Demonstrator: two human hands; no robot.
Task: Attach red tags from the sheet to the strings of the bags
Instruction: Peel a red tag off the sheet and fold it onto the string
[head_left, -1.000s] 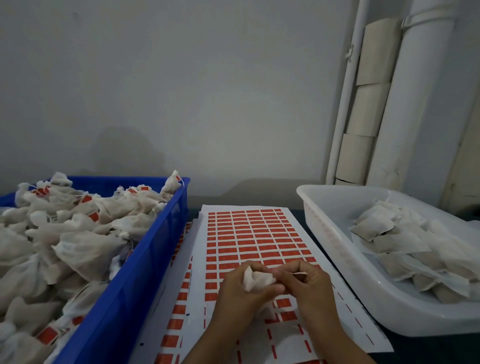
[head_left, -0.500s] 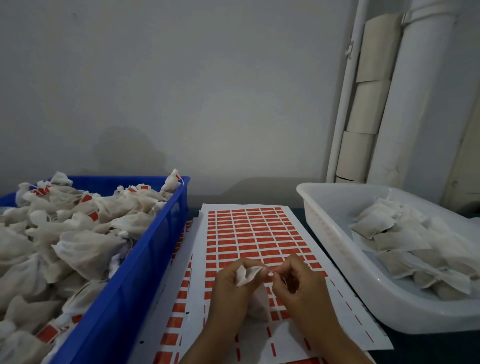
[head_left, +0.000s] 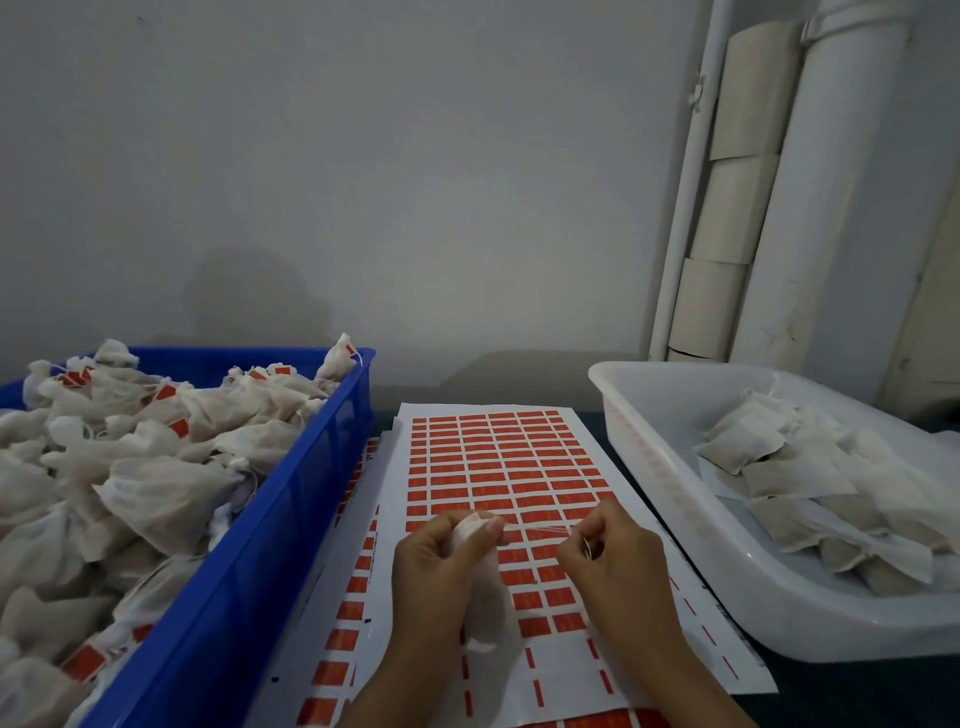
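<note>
A white sheet (head_left: 498, 467) printed with rows of red tags lies flat in the middle of the table. Above its near half, my left hand (head_left: 441, 561) grips a small white mesh bag (head_left: 485, 597) by its gathered neck. The bag hangs down below that fist. A thin white string (head_left: 535, 527) runs taut from the bag to my right hand (head_left: 608, 556), which pinches the string's end between thumb and fingers. Both hands hover just over the sheet, a short gap apart.
A blue crate (head_left: 291, 519) on the left is piled with white bags, some carrying red tags. A white tub (head_left: 675, 499) on the right holds several flat bags. More tag sheets lie under the top one. Pale pipes (head_left: 831, 182) stand at the back right.
My hands have drawn apart. The right hand has pulled the string out sideways to the right, and the bag has dropped lower in the left hand.
</note>
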